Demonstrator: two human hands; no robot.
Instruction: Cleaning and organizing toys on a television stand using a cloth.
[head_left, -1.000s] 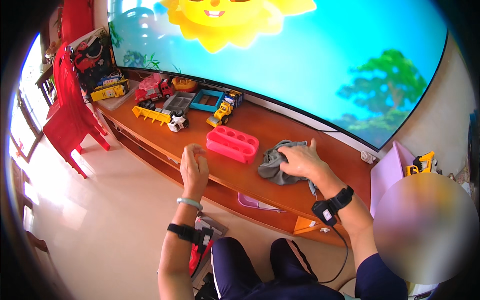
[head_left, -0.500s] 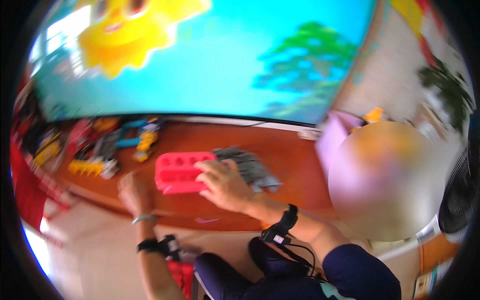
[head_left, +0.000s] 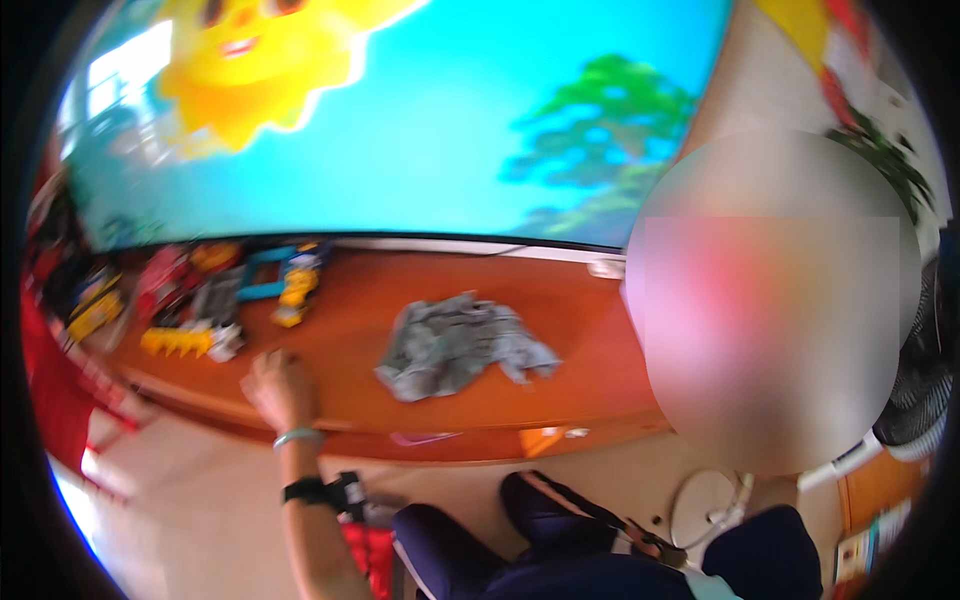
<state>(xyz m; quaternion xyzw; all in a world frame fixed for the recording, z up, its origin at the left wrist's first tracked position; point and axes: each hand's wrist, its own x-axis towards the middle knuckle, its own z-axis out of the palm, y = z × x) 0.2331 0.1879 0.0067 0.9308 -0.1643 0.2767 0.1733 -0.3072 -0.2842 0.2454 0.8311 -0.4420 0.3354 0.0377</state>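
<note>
My left hand (head_left: 278,390) rests at the front left edge of the brown wooden tabletop (head_left: 345,375), near some toys. Its fingers look bent, but they are smeared and their grip is unclear. A crumpled grey cloth (head_left: 445,350) lies on the middle of the tabletop, apart from my left hand. My right arm reaches out to the right, where a blurred patch covers the forearm and hand. A reddish smear shows inside that patch; I cannot make out what it is.
Yellow, red and blue toys (head_left: 295,285) crowd the tabletop's left end. A large lit screen (head_left: 420,130) stands along its back edge. A black fan (head_left: 912,365) is at far right. Below the tabletop's front edge is an orange item (head_left: 540,438).
My right hand has left the red tray's place and swung right, behind the blurred patch. The red tray is gone from the tabletop, uncovering more of the grey cloth. My left hand stays nearly still.
</note>
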